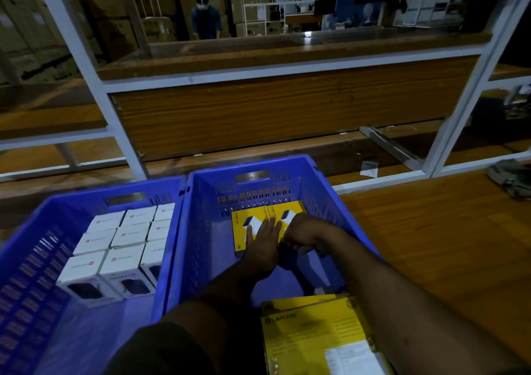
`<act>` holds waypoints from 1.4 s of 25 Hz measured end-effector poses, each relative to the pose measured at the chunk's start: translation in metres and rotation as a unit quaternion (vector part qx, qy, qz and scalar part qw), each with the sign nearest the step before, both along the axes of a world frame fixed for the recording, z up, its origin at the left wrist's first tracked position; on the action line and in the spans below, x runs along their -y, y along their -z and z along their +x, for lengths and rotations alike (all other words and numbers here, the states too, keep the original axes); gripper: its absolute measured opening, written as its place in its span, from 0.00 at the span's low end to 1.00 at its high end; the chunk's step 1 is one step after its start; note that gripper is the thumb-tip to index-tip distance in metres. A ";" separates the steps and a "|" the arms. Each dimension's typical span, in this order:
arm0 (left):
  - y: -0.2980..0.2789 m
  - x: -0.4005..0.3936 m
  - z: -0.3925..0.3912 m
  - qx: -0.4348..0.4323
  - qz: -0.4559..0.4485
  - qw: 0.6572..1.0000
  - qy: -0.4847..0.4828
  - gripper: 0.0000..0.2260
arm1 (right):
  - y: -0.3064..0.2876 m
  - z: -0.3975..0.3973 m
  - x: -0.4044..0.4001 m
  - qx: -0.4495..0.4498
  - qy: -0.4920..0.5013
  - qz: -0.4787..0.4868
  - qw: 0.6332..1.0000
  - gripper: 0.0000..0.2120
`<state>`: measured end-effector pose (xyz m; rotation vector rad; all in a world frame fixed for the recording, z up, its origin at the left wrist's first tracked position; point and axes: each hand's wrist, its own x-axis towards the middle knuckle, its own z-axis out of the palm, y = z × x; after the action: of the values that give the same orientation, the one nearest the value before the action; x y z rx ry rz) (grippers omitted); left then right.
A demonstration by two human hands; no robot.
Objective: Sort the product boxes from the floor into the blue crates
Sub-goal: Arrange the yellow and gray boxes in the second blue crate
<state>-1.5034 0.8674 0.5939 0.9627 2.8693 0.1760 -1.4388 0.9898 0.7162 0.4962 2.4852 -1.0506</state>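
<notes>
Left crate [43, 248]: touching the left wall of the right crate [324, 191]; its far half is packed with white boxes [123, 248] standing in rows.
White boxes, handling: likely light, stiff card with smooth faces; packed tight, so best pinched by the top edges.
Left hand [263, 245]: inside the right crate, fingers straight and flat, pressing on the left of two yellow boxes [247, 225] at the crate's far wall.
Right hand [304, 235]: curled over the right yellow box; I cannot tell what it grips.
Yellow boxes, handling: flat, rigid, probably light and a bit slick; take by the long side edges.
Yellow stack [321, 334]: at the right crate's near edge, cut off by the frame bottom.
Hidden: the right crate's floor under the arms is dark; what the box labels say is too blurred to read.
</notes>
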 end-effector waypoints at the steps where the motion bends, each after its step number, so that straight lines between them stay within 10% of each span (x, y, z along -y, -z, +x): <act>1: -0.006 -0.001 -0.001 0.022 -0.016 1.000 -0.002 0.32 | -0.001 0.002 0.002 0.006 -0.008 -0.027 1.000 0.15; 13: -0.118 0.022 0.026 0.323 0.008 0.945 0.050 0.07 | -0.040 0.044 0.018 0.064 -0.269 -0.184 0.943 0.09; 19: -0.139 0.033 0.039 0.255 0.100 0.962 -0.013 0.27 | -0.041 0.052 0.035 0.087 -0.347 -0.130 0.925 0.10; 32: -0.128 0.063 0.076 0.225 0.182 0.947 -0.136 0.20 | -0.034 0.063 0.041 0.052 -0.422 -0.086 0.901 0.05; 35: -0.125 0.065 0.073 0.191 0.210 0.946 -0.156 0.21 | -0.036 0.068 0.043 0.046 -0.426 -0.045 0.902 0.20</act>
<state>-1.4300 0.8019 0.7192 0.4376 2.6361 0.9236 -1.3706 0.9469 0.7523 -0.5352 2.1655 -0.7282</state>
